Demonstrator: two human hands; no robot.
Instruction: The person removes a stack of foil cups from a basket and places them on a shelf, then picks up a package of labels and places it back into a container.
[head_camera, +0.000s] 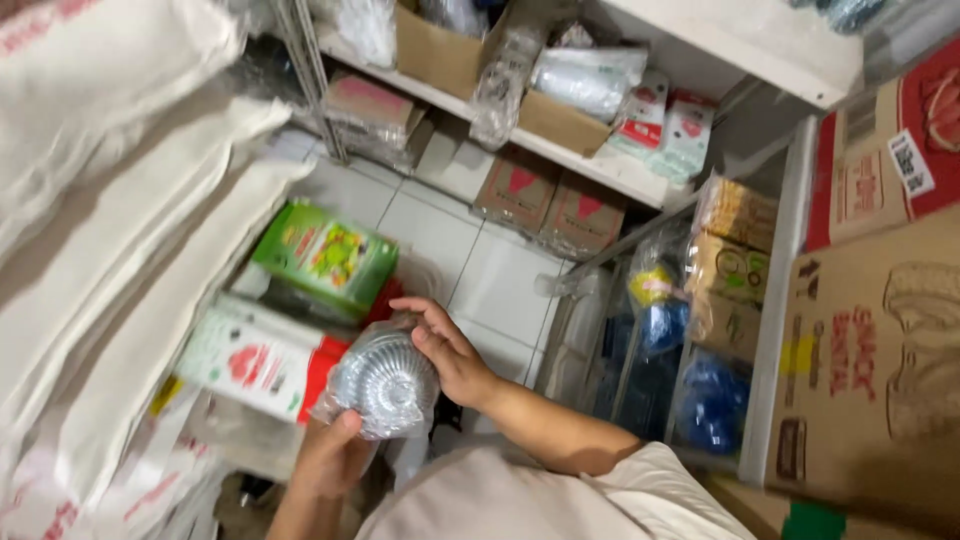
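Note:
Both my hands hold a clear plastic bag of shiny, ribbed, round silver cups (385, 378), stacked and seen end-on. My left hand (328, 458) comes up from the bottom and grips the pack's lower edge, with the thumb on its front. Reaching in from the right out of a beige sleeve, my right hand (450, 352) lays its fingers over the top right of the pack. The pack is held above a white and red box (255, 358) and near a green box (325, 257).
White sacks (120, 230) are piled on the left. A white shelf (560, 150) at the back carries cardboard boxes and bagged goods. Large brown cartons (870, 360) stand on the right, next to bags of blue items (712, 400). White floor tiles (470, 270) show in the middle.

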